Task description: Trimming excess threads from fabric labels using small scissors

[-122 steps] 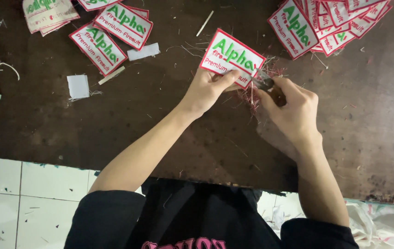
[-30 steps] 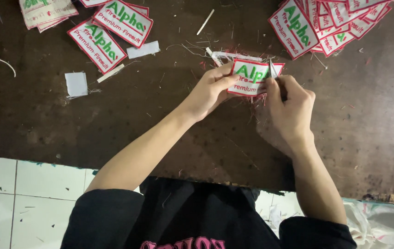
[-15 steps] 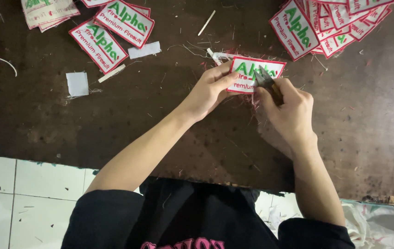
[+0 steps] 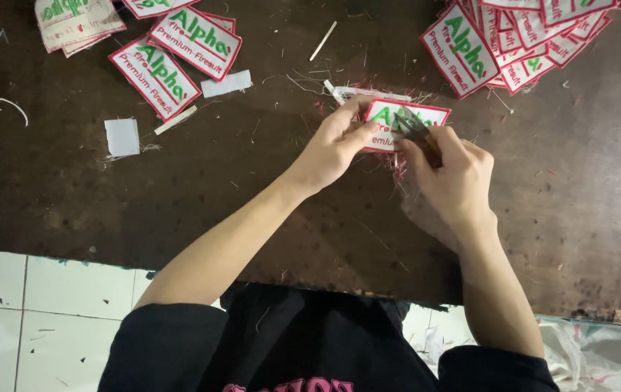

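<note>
Seen from the head camera, the left hand (image 4: pixel 336 145) pins a white patch (image 4: pixel 408 116) with a red border and green lettering flat on the dark brown surface (image 4: pixel 252 196), its grip closed on the patch's left edge with thumb and fingers. The right hand (image 4: pixel 452 178) sits just to the right, its grip clenched around a small dark cutting tool (image 4: pixel 412 129), whose tip lies over the patch's face. The patch is in the middle of the scene, slightly toward the far side, with red and white thread scraps (image 4: pixel 398 170) scattered around it.

Far right, a fanned pile of similar patches (image 4: pixel 514 36) lies well apart from the hands. Far left, more patches (image 4: pixel 172 54) lie loose, with small white backing scraps (image 4: pixel 122 136) near them and a thin pale stick (image 4: pixel 323 41) farther in. At the near edge, the surface ends above a white tiled floor (image 4: pixel 42 319).
</note>
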